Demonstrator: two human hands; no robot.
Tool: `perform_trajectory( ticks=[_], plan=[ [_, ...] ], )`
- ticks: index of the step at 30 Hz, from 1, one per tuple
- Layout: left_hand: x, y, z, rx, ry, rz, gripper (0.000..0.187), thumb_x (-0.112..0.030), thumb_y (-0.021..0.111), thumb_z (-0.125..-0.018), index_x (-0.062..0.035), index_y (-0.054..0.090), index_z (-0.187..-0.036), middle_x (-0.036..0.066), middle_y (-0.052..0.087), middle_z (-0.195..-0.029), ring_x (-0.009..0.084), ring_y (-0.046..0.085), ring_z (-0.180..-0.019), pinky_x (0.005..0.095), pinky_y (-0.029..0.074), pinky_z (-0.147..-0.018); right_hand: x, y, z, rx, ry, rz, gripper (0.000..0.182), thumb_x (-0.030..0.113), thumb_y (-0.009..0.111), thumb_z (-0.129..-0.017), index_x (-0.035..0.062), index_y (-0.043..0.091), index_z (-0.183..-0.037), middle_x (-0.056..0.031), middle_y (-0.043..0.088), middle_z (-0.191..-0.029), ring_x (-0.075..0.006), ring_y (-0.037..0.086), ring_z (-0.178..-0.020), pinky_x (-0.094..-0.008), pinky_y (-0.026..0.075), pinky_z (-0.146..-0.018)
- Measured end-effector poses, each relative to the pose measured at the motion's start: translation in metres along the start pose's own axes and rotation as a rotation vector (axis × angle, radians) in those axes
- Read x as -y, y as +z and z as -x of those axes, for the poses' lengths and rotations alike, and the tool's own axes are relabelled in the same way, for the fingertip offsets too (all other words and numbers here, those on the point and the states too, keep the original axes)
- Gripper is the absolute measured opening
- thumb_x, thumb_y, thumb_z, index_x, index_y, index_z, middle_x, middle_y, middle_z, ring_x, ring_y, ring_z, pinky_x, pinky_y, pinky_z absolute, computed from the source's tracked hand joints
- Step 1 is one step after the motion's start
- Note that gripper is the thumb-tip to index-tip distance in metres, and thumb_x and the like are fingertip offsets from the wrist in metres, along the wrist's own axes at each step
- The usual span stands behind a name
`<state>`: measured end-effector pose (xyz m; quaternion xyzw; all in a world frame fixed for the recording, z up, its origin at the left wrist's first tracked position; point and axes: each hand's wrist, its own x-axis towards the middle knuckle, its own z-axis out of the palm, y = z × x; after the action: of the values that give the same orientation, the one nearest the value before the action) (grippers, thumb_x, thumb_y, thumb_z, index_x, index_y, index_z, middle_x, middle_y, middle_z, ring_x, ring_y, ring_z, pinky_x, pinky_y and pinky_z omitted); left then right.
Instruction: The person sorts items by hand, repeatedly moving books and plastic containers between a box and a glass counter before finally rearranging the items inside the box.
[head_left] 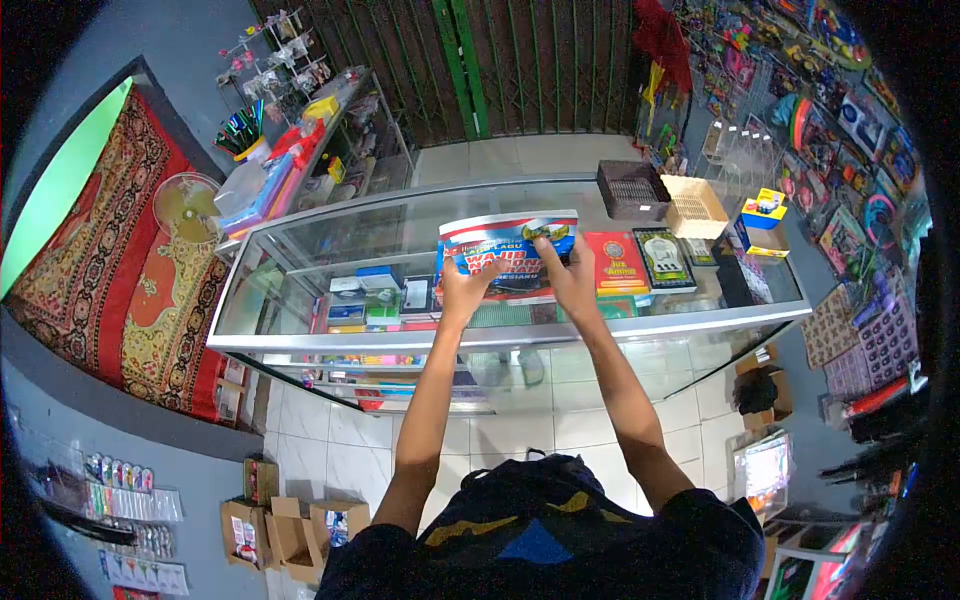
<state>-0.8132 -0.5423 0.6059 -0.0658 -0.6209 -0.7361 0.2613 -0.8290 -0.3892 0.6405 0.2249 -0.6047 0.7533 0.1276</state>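
Observation:
A blue, white and red book (508,250) is held up above the glass counter, its cover lettering facing the camera. My left hand (463,288) grips its lower left part, thumb across the cover. On the right side, my right hand (566,272) holds the same book with the thumb over the cover. Just right of it lie a red book (614,262) and a dark green book (664,257) on the counter. Part of the book's lower edge is hidden by my hands.
The glass counter (400,341) spans the middle, with boxed goods inside. A dark basket (632,188), a cream basket (694,206) and a yellow-blue box (763,238) stand at its right. Cardboard boxes (292,538) sit on the floor at lower left. Goods hang on the right wall.

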Motion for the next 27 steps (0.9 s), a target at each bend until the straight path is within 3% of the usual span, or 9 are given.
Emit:
perform_trajectory(
  ticks=[4, 8, 11, 16, 20, 22, 23, 25, 27],
  plan=[
    [0.014, -0.013, 0.000, 0.044, -0.027, -0.260, 0.024, -0.009, 0.069, -0.071, 0.0016, 0.058, -0.090, 0.006, 0.063, -0.082, 0.0116, 0.059, -0.073, 0.0249, 0.048, -0.066, -0.008, -0.003, -0.001, 0.049, -0.030, 0.098, 0.024, 0.018, 0.058, -0.082, 0.0002, 0.054, -0.098, -0.0008, 0.058, -0.078, -0.0043, 0.048, -0.068, -0.0209, 0.041, -0.061],
    [0.015, -0.010, 0.004, 0.016, -0.039, -0.174, 0.025, -0.012, 0.069, -0.071, 0.0003, 0.059, -0.092, 0.005, 0.063, -0.083, 0.0105, 0.058, -0.074, 0.0249, 0.047, -0.066, -0.023, -0.002, 0.003, 0.000, 0.006, 0.018, 0.025, 0.019, 0.059, -0.081, 0.0001, 0.054, -0.097, -0.0010, 0.058, -0.079, -0.0050, 0.048, -0.068, -0.0216, 0.041, -0.061],
    [0.025, -0.022, 0.000, 0.078, -0.222, -0.149, 0.029, -0.021, 0.072, -0.070, -0.0011, 0.061, -0.089, 0.005, 0.063, -0.081, 0.0090, 0.057, -0.071, 0.0241, 0.046, -0.061, -0.028, -0.007, 0.001, 0.056, 0.243, 0.081, 0.025, 0.019, 0.059, -0.081, -0.0002, 0.054, -0.096, -0.0011, 0.058, -0.080, -0.0056, 0.050, -0.068, -0.0219, 0.042, -0.062],
    [-0.044, -0.023, 0.019, 0.106, -0.233, -0.061, 0.022, -0.013, 0.066, -0.075, 0.0005, 0.060, -0.091, 0.004, 0.062, -0.083, 0.0088, 0.056, -0.075, 0.0242, 0.045, -0.068, -0.006, 0.009, 0.013, 0.113, 0.146, -0.029, 0.028, 0.018, 0.058, -0.082, -0.0007, 0.051, -0.101, -0.0040, 0.059, -0.085, -0.0070, 0.052, -0.071, -0.0242, 0.045, -0.062],
    [-0.066, -0.061, 0.092, -0.138, -0.354, -0.027, 0.037, -0.003, 0.062, -0.075, 0.0023, 0.048, -0.109, 0.006, 0.057, -0.099, 0.0128, 0.055, -0.087, 0.0270, 0.045, -0.078, -0.014, 0.035, 0.060, 0.344, 0.154, 0.036, 0.029, 0.019, 0.059, -0.080, -0.0008, 0.052, -0.100, -0.0080, 0.061, -0.079, -0.0109, 0.057, -0.069, -0.0271, 0.047, -0.061],
    [-0.077, -0.080, 0.141, -0.291, -0.386, -0.009, 0.030, -0.004, 0.061, -0.076, 0.0020, 0.051, -0.103, 0.006, 0.058, -0.093, 0.0140, 0.057, -0.086, 0.0277, 0.046, -0.075, -0.028, 0.056, 0.098, 0.469, 0.142, 0.056, 0.029, 0.018, 0.058, -0.081, -0.0005, 0.051, -0.102, -0.0079, 0.061, -0.078, -0.0101, 0.058, -0.068, -0.0265, 0.047, -0.060],
    [-0.076, -0.102, 0.174, -0.301, -0.509, -0.034, 0.028, -0.006, 0.061, -0.076, 0.0013, 0.052, -0.102, 0.005, 0.059, -0.091, 0.0134, 0.057, -0.083, 0.0265, 0.046, -0.073, -0.028, 0.065, 0.114, 0.543, 0.109, 0.067, 0.029, 0.018, 0.057, -0.082, -0.0003, 0.050, -0.104, -0.0074, 0.061, -0.078, -0.0098, 0.058, -0.068, -0.0263, 0.047, -0.059],
    [-0.078, -0.133, 0.233, -0.206, -0.677, -0.284, 0.028, -0.010, 0.061, -0.076, -0.0001, 0.052, -0.101, 0.004, 0.058, -0.091, 0.0112, 0.056, -0.078, 0.0240, 0.046, -0.069, -0.033, 0.083, 0.145, 0.572, 0.496, -0.290, 0.033, 0.017, 0.055, -0.083, 0.0002, 0.047, -0.110, -0.0062, 0.060, -0.081, -0.0109, 0.057, -0.068, -0.0273, 0.047, -0.062],
    [-0.054, -0.142, 0.289, -0.417, -0.743, -0.122, 0.036, -0.010, 0.058, -0.079, -0.0033, 0.044, -0.112, 0.006, 0.054, -0.101, 0.0136, 0.054, -0.086, 0.0232, 0.047, -0.066, -0.069, 0.092, 0.178, 0.589, 0.573, -0.299, 0.036, 0.018, 0.055, -0.083, 0.0005, 0.045, -0.113, -0.0071, 0.059, -0.085, -0.0108, 0.055, -0.075, -0.0275, 0.045, -0.068]
  ],
)
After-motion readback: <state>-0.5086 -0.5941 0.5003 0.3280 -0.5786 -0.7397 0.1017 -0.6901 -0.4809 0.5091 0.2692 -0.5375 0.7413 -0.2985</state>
